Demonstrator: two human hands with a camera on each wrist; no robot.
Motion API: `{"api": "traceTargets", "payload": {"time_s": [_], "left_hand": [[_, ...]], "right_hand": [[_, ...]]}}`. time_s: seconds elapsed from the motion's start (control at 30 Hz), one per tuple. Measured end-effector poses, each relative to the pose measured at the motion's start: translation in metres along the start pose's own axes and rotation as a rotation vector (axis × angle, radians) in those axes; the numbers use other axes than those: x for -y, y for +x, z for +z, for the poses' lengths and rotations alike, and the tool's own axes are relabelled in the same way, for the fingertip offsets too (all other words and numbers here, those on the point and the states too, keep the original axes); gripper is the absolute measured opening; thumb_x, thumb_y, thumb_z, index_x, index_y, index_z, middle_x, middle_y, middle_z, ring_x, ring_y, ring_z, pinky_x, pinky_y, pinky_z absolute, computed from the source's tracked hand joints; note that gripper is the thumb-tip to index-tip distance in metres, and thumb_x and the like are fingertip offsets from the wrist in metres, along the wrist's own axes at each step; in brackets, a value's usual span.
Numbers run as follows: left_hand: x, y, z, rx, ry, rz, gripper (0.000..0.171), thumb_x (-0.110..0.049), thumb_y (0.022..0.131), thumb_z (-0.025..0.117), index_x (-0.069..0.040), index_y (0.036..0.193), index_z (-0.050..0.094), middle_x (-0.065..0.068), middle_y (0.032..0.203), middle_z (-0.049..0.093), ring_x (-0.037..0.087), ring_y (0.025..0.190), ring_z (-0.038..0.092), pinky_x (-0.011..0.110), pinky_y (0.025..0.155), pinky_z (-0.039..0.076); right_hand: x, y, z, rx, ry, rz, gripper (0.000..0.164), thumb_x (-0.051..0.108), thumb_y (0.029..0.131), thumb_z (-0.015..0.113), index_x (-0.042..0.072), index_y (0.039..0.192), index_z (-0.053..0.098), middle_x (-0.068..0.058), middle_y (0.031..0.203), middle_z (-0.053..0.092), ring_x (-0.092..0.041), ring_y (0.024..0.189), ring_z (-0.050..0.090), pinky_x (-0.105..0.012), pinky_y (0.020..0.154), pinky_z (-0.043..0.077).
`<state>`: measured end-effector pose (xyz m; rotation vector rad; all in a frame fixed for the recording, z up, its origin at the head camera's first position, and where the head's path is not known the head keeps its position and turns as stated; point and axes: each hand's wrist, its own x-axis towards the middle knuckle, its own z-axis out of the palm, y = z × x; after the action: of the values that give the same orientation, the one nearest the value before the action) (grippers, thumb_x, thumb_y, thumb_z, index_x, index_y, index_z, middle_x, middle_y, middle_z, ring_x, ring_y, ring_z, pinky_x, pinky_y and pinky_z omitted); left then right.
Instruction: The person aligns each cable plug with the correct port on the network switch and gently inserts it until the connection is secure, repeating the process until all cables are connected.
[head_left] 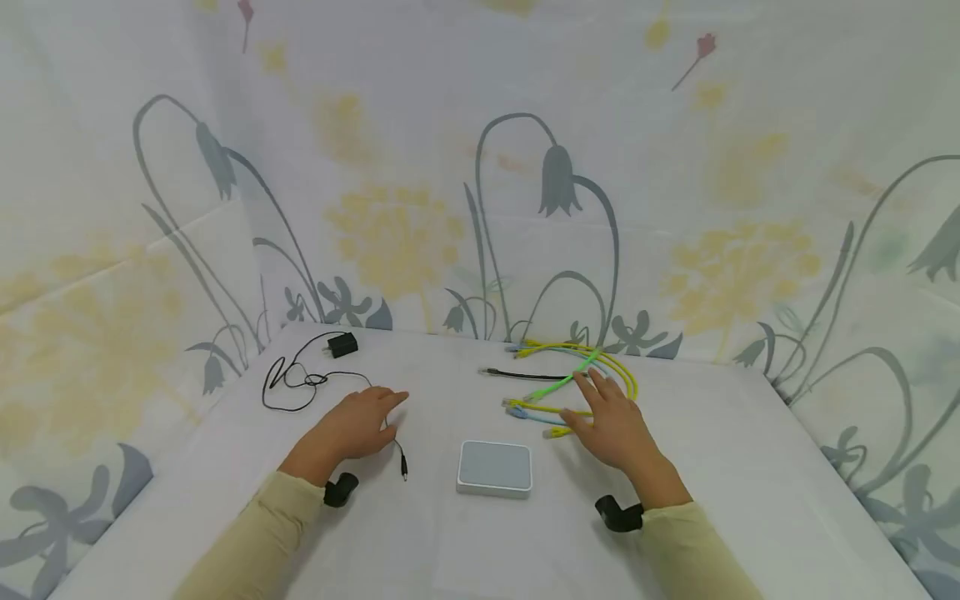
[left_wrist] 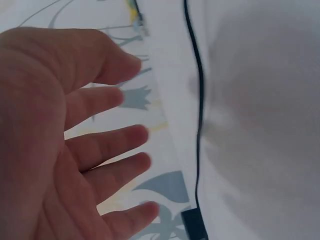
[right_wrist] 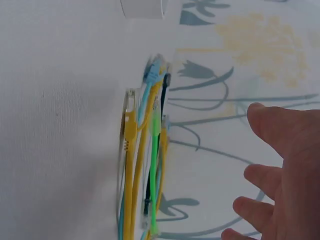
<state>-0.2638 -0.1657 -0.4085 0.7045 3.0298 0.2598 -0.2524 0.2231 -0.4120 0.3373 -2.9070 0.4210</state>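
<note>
My left hand (head_left: 358, 423) hovers with relaxed, spread fingers over the thin cord of a black power adapter (head_left: 342, 344). That cord (left_wrist: 201, 95) runs past the fingertips in the left wrist view, and its barrel plug (head_left: 404, 467) lies just below the hand. My right hand (head_left: 613, 423), fingers spread and holding nothing, is over a group of network cables. Among them are yellow cables (right_wrist: 131, 131), a bright green cable (right_wrist: 153, 170), a light blue cable (head_left: 534, 416) and a short black cable (head_left: 525, 376). Between the hands sits a white box with a grey top (head_left: 495, 468).
A white cloth covers the table (head_left: 420, 542). Behind and beside it hangs a curtain (head_left: 420, 167) printed with flowers. The adapter's cord lies in loose loops (head_left: 288, 385) at the left. Black wrist cameras (head_left: 621, 514) stick out at both cuffs.
</note>
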Motion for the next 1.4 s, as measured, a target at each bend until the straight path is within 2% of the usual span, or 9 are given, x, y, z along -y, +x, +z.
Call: {"api": "traceTargets", "payload": {"time_s": [0.23,0.4,0.6,0.8,1.0,1.13,1.23,1.4], "left_hand": [[-0.008,-0.005,-0.002,0.017,-0.074,0.037,0.045,-0.015,0.09,0.059,-0.007,0.134,0.057,0.018,0.133,0.058,0.037,0.127,0.052,0.05,0.104,0.041],[-0.009,-0.007,-0.001,0.001,-0.095,0.012,0.045,-0.013,0.087,0.063,-0.009,0.131,0.059,0.015,0.132,0.059,0.034,0.126,0.053,0.049,0.103,0.042],[-0.01,-0.011,0.004,0.054,-0.136,0.009,0.044,-0.008,0.083,0.066,-0.008,0.126,0.062,0.015,0.13,0.061,0.036,0.126,0.053,0.05,0.104,0.041],[-0.016,-0.006,0.009,0.087,-0.151,0.031,0.034,0.002,0.077,0.063,-0.012,0.107,0.071,0.005,0.107,0.066,0.027,0.109,0.06,0.044,0.095,0.046],[-0.023,-0.012,0.012,0.133,-0.143,0.047,0.032,0.006,0.071,0.065,-0.017,0.092,0.073,-0.002,0.093,0.061,0.018,0.089,0.055,0.038,0.082,0.047],[-0.024,-0.013,0.013,0.119,-0.115,0.104,0.029,0.004,0.069,0.068,-0.019,0.086,0.073,-0.005,0.087,0.058,0.015,0.083,0.053,0.035,0.076,0.047],[-0.025,-0.012,0.012,0.108,-0.117,0.124,0.026,0.003,0.07,0.068,-0.02,0.081,0.072,-0.006,0.085,0.057,0.013,0.08,0.051,0.033,0.074,0.047],[-0.028,-0.009,0.011,0.123,-0.146,0.137,0.02,0.001,0.074,0.068,-0.019,0.077,0.071,-0.007,0.082,0.059,0.011,0.079,0.051,0.032,0.073,0.047]], "right_hand": [[0.009,-0.001,0.007,0.018,0.077,-0.022,0.066,0.049,0.096,0.053,0.014,0.15,0.038,-0.018,0.156,0.032,-0.042,0.14,0.034,-0.062,0.103,0.037],[0.013,-0.001,0.013,0.018,0.079,-0.058,0.064,0.049,0.096,0.053,0.017,0.15,0.039,-0.015,0.155,0.034,-0.039,0.141,0.034,-0.06,0.105,0.036],[0.018,-0.007,0.018,0.035,0.08,-0.076,0.062,0.047,0.095,0.056,0.015,0.146,0.044,-0.014,0.153,0.038,-0.038,0.141,0.036,-0.058,0.106,0.036],[0.026,-0.009,0.021,0.016,0.084,-0.107,0.059,0.048,0.093,0.058,0.018,0.143,0.049,-0.011,0.151,0.043,-0.036,0.14,0.038,-0.056,0.105,0.038],[0.045,-0.013,0.026,0.065,0.116,-0.159,0.059,0.047,0.092,0.061,0.019,0.142,0.05,-0.01,0.149,0.045,-0.036,0.139,0.04,-0.056,0.104,0.039],[0.055,-0.017,0.026,0.101,0.163,-0.198,0.059,0.046,0.092,0.062,0.019,0.142,0.05,-0.012,0.149,0.045,-0.037,0.138,0.041,-0.056,0.105,0.038],[0.058,-0.017,0.026,0.128,0.188,-0.233,0.058,0.047,0.092,0.061,0.018,0.141,0.051,-0.012,0.148,0.045,-0.038,0.136,0.042,-0.055,0.106,0.038],[0.062,-0.019,0.032,0.221,0.2,-0.248,0.063,0.054,0.091,0.058,0.018,0.142,0.05,-0.01,0.149,0.044,-0.035,0.137,0.043,-0.052,0.107,0.038]]}}
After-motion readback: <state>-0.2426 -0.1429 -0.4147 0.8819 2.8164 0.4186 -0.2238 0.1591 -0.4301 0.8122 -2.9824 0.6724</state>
